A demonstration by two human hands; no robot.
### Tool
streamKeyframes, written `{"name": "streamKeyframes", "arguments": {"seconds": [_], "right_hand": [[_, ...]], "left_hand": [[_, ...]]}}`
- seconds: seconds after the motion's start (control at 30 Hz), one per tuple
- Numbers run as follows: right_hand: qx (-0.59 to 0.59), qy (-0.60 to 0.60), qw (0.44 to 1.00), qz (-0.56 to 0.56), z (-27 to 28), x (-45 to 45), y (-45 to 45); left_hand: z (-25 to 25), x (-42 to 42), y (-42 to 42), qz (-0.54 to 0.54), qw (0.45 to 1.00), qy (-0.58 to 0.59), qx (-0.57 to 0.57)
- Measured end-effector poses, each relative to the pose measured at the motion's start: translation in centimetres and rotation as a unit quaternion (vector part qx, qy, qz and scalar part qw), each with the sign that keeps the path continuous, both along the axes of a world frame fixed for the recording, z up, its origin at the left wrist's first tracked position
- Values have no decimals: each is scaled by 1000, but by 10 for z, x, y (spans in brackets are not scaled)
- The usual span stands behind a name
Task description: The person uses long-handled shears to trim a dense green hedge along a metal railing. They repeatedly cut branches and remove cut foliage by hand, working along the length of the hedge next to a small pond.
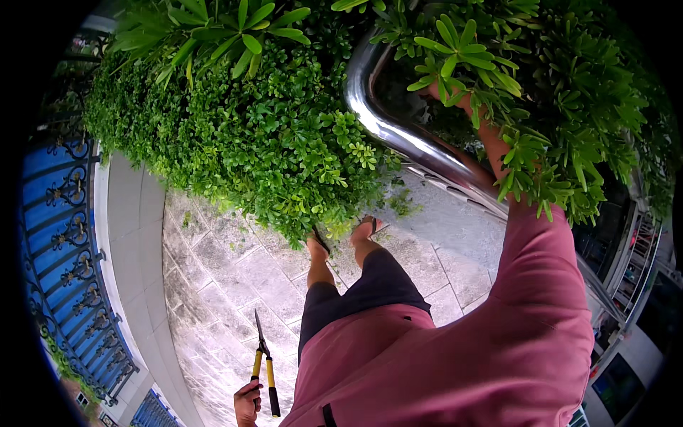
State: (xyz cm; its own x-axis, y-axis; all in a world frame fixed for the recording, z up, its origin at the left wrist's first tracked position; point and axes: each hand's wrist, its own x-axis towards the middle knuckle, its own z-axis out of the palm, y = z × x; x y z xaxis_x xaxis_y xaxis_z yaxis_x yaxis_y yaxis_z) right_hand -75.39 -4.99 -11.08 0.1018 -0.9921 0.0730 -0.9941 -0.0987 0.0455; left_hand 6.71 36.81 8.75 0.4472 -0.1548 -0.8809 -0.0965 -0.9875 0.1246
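Low at the left of my body, my left hand [248, 401] grips one handle of a pair of hedge shears [263, 352] with yellow and black handles; the blades point away over the paving and the other handle hangs free. My right arm reaches up among the leaves of a shrub [576, 117] behind a shiny metal rail. Only part of my right hand [438, 92] shows, at the inner side of the rail's bend; leaves cover its fingers, so its hold cannot be told. A dense green hedge [256, 139] fills the view ahead of my feet.
A thick bent metal rail [395, 128] runs between hedge and shrub. Stone paving [213, 277] with scattered clippings lies underfoot. At the left stand a low wall [128, 213] and an ornamental metal fence [69, 251] with blue behind it. A metal rack [637, 256] is at the right.
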Motion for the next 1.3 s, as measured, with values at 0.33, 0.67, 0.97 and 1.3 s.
{"name": "streamKeyframes", "arguments": {"seconds": [0.33,0.67,0.97,1.3], "right_hand": [[-28,71,994,-83,107,4,191],[137,-67,951,-268,208,171,367],[266,-202,943,4,10,408,306],[-28,-473,763,-440,-230,206,307]], "left_hand": [[-98,7,-21,-153,980,117,59],[-220,-16,-47,-374,912,171,-6],[-212,11,7,-305,938,157,-52],[-251,36,165,-204,978,45,6]]}}
